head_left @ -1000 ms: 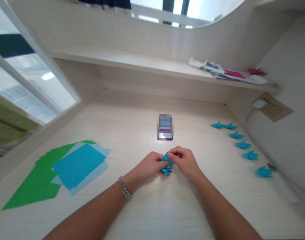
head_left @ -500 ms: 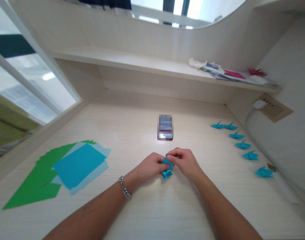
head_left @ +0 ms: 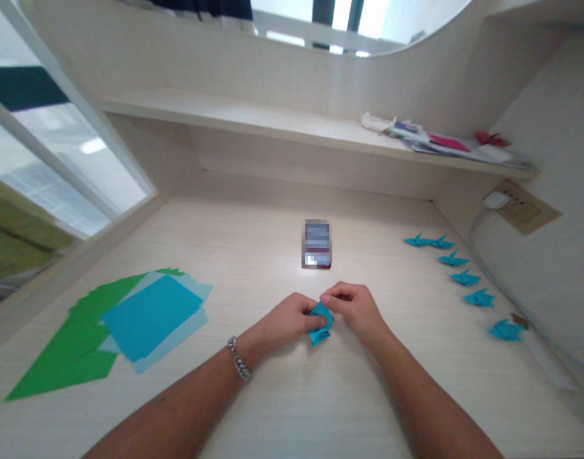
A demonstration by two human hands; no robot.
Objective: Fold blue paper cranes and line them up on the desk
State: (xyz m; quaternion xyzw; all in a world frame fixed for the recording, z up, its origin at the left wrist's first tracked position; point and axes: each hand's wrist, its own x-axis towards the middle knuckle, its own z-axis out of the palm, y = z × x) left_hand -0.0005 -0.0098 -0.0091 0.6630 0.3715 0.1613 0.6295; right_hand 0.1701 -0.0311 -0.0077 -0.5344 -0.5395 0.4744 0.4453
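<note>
A small folded piece of blue paper (head_left: 321, 336) is between my hands, low over the middle of the desk. My left hand (head_left: 296, 317) is closed on it, with the thumb lying across its front. My right hand (head_left: 352, 303) pinches at the paper's upper right edge with thumb and forefinger. The hidden fingers behind the paper cannot be made out. Several blue paper cranes (head_left: 465, 278) stand in a slanting row at the right. Nearest in that row is a wider blue folded paper piece (head_left: 507, 329).
Blue square sheets (head_left: 153, 315) lie on fanned green sheets (head_left: 57, 347) at the left. A phone with a blurred screen (head_left: 317, 239) lies beyond my hands. A grey cable (head_left: 505, 290) runs along the right wall from a socket (head_left: 524, 207). Papers (head_left: 445, 141) rest on the shelf (head_left: 248, 121).
The blue folded paper has turned and shifted slightly in my left hand. My right fingertips have moved a little to the right along its top edge.
</note>
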